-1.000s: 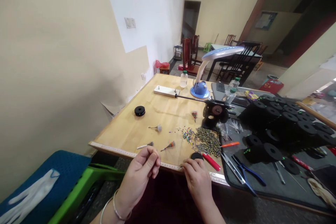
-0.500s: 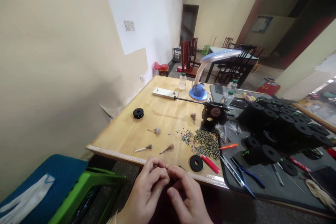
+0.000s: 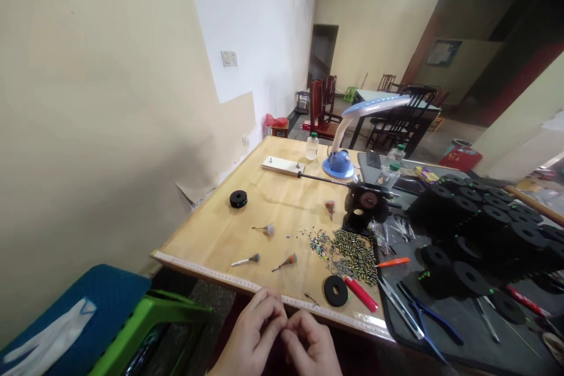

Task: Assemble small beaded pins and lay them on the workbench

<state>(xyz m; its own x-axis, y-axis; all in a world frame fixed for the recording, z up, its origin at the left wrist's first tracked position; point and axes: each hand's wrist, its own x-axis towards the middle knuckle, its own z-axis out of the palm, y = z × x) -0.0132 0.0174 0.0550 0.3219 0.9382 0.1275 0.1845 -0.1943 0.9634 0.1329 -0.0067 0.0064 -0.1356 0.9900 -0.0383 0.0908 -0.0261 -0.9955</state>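
At the table's front edge, my left hand (image 3: 259, 329) and my right hand (image 3: 311, 341) meet with fingertips pinched together. Whatever is between the fingers is too small or hidden to make out. Just beyond them on the wooden table (image 3: 207, 229) lies a small dark piece (image 3: 311, 298). Beside that rests a black foam ring (image 3: 335, 291), with a red stick-shaped object (image 3: 361, 294) against its right side. A pile of small striped black-and-yellow pieces (image 3: 355, 249) is spread farther back, with coloured beads (image 3: 320, 244) at its left.
Small tufted pieces (image 3: 287, 261) lie left of the pile. A black clamp device (image 3: 363, 202) with a rod stands behind it, near a blue lamp (image 3: 338, 163). On the grey mat are blue-handled pliers (image 3: 434, 317), scissors (image 3: 400, 305) and stacked black foam spools (image 3: 476, 223).
My right hand has drawn in, its fingers curling closer to the left fingertips. Both hands sit lower in view, uncovering the small dark piece. The camera view has tilted up slightly.
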